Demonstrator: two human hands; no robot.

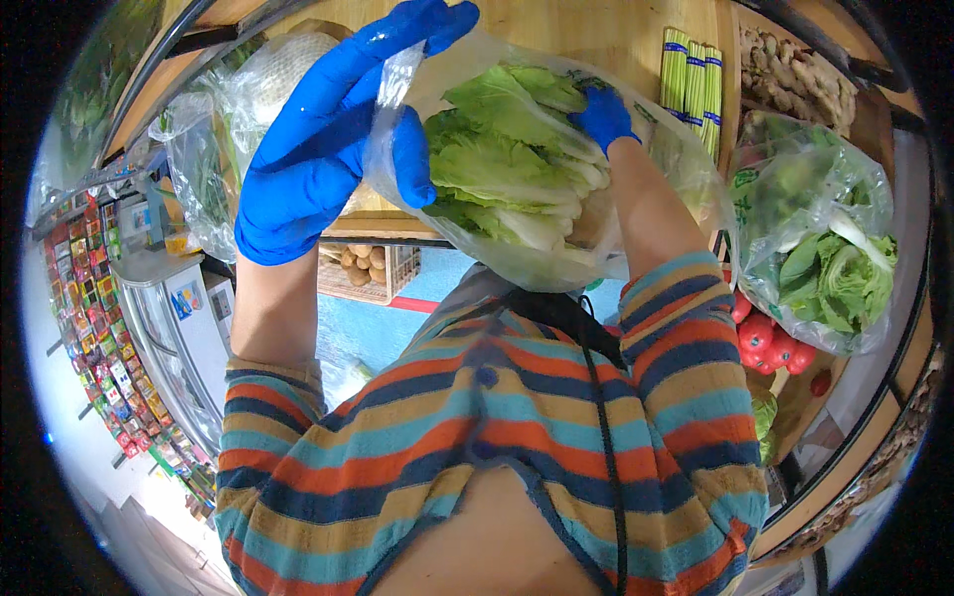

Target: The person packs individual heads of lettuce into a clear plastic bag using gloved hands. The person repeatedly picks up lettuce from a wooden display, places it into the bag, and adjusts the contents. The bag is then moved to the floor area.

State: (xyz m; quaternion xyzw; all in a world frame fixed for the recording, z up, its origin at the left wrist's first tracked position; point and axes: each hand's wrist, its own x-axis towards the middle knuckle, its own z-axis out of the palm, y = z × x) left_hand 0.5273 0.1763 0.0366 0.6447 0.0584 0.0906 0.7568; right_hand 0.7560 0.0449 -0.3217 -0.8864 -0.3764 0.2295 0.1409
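Note:
A clear plastic bag point(507, 272) is spread before me, with pale green leafy lettuce point(514, 164) inside it. My left hand point(320, 141), in a blue glove, holds the bag's rim at the left, thumb and fingers spread along the plastic. My right hand point(602, 118), gloved in blue too, reaches in at the bag's right side and touches the far right end of the leaves. Its fingertips are partly hidden, so a firm grip cannot be made out.
Bundled green stalks point(693, 82) and ginger roots point(797, 74) lie at the back right. Another bag of greens point(827, 268) sits right, above red round produce point(768, 343). Bagged vegetables point(201, 156) stand left. A crate point(402, 276) of brown round produce is below the wooden counter point(522, 18).

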